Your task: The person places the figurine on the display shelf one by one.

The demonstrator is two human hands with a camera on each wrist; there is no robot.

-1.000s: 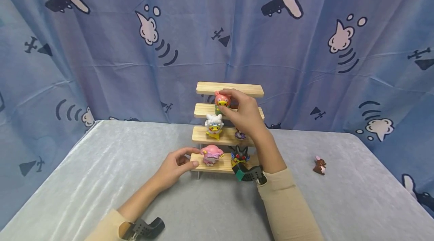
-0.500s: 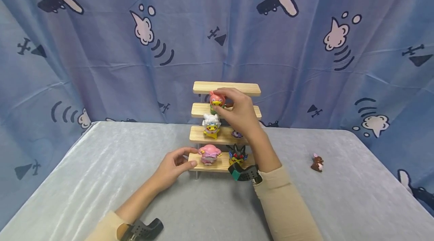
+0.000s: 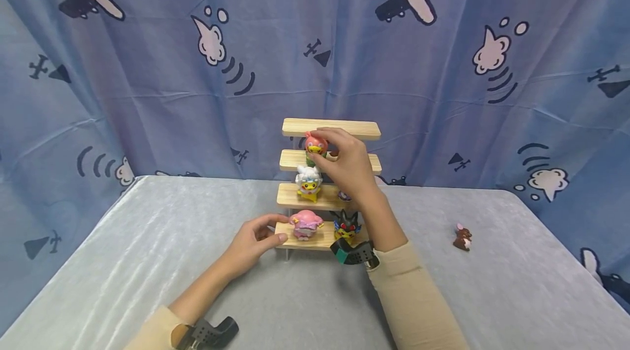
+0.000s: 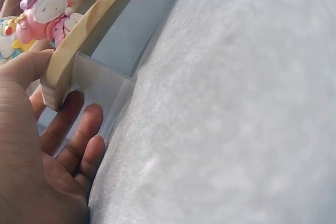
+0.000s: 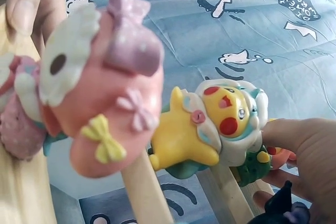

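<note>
A small figurine with a pink hood and green body (image 3: 315, 146) stands on the second wooden tier from the top. My right hand (image 3: 351, 169) pinches it between thumb and fingers; in the right wrist view its green body (image 5: 254, 170) is partly covered by a white-hooded figurine. My left hand (image 3: 252, 243) grips the left end of the lowest tier of the display stand (image 3: 322, 239). In the left wrist view the thumb lies at the wood's top edge, with fingers (image 4: 86, 129) beneath, beside the clear support (image 4: 102, 85).
A white-hooded yellow figurine (image 3: 309, 183) stands one tier below. On the lowest tier are a pink-hooded figurine (image 3: 305, 224) and a black-hooded one (image 3: 346, 224). A purple figurine (image 3: 343, 196) is mostly hidden by my right wrist. A brown figurine (image 3: 462, 238) is on the table at right.
My right hand has shifted slightly left along the tier with the pink-hooded, green-bodied figurine. The left hand keeps its grip on the stand. The head view has shifted a little.
</note>
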